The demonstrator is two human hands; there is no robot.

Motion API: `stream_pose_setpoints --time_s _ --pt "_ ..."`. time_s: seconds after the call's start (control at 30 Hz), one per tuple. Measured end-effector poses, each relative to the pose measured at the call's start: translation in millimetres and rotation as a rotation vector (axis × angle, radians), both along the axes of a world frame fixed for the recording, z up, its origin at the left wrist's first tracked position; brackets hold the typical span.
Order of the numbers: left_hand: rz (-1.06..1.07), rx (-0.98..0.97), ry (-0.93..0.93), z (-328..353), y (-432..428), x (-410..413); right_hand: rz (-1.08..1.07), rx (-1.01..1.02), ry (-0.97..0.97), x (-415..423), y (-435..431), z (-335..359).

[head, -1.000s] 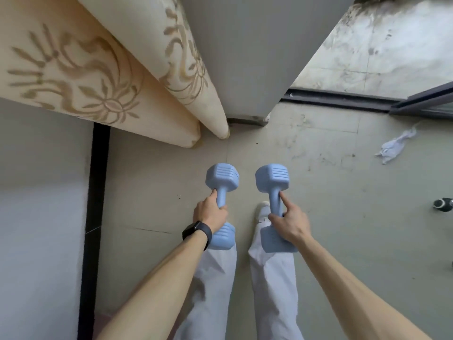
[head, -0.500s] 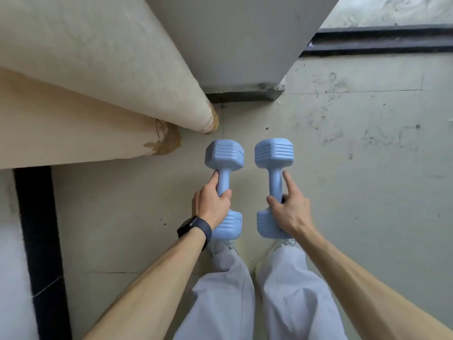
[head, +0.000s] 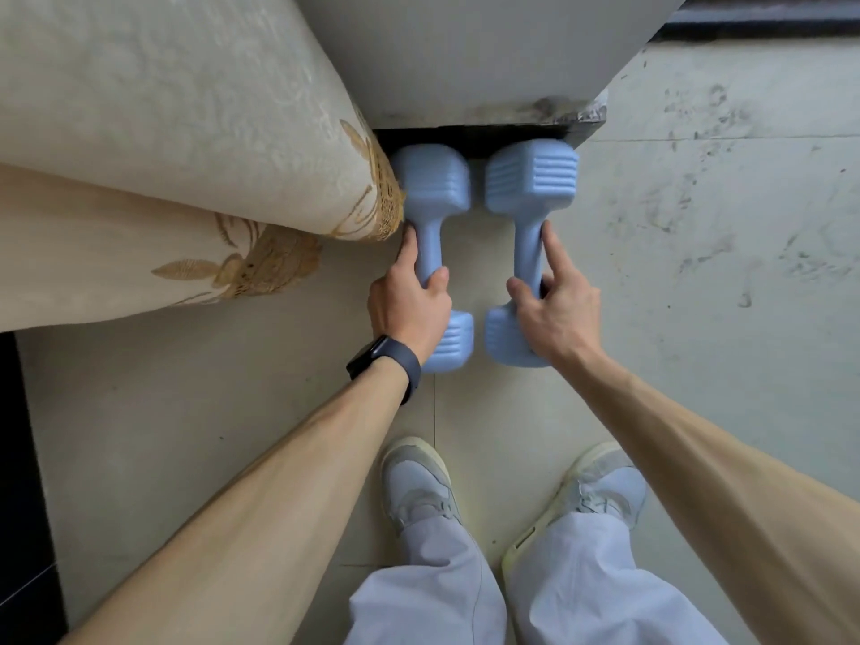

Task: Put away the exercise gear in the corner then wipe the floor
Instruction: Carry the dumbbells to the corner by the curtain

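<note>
Head view: two light blue dumbbells are seen side by side, long axes parallel and pointing away from the person toward the wall base [head: 488, 114]. Left dumbbell [head: 435, 253] is gripped at its handle by the left hand [head: 409, 309], fingers wrapped, thumb on the inner side; a dark smartwatch [head: 384, 365] is worn on that wrist. Right dumbbell [head: 528, 244] is pinched at the handle by the right hand [head: 556, 314], index finger laid along the bar, thumb opposite. Far heads are placed just beside the dark skirting under the wall, left one touching or nearly touching the embroidered curtain hem [head: 372, 202]. Whether the weights rest on the tiled floor [head: 698, 272] cannot be told; slight blur on the left one. Both hands are equally near. Judged: set-down in the corner is almost done, release pending, wiping not yet started. Sneakers [head: 419, 486] are planted behind.
</note>
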State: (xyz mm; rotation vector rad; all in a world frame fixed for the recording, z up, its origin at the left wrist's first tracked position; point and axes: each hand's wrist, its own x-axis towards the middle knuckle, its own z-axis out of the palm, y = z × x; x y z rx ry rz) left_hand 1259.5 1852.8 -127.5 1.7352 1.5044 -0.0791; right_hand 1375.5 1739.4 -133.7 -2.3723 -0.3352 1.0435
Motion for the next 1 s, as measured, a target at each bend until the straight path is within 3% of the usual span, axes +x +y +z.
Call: stream_pose_setpoints --time_s 0.23,0.37,0.53,0.67,1.0 --pt "-0.022 -0.135 0.022 -2.2 2.3 13.3 0.082 -0.072 0.012 5.1 11.2 2.0" --pt "-0.131 -0.244 0.147 18.1 8.3 12.3 0.234 -0.204 0.037 8.9 13.9 20.6" --pt "-0.365 -0.276 0.219 77.1 1.2 1.6 0.419 -0.241 0.048 9.1 2.7 90.9" --pt "-0.505 -0.294 0.308 158.0 -17.0 -8.8 0.502 -0.246 0.026 5.2 -17.0 182.0" --pt "-0.513 -0.126 0.339 442.0 -47.8 -30.4 0.750 -0.161 -0.131 -8.5 -56.6 490.3"
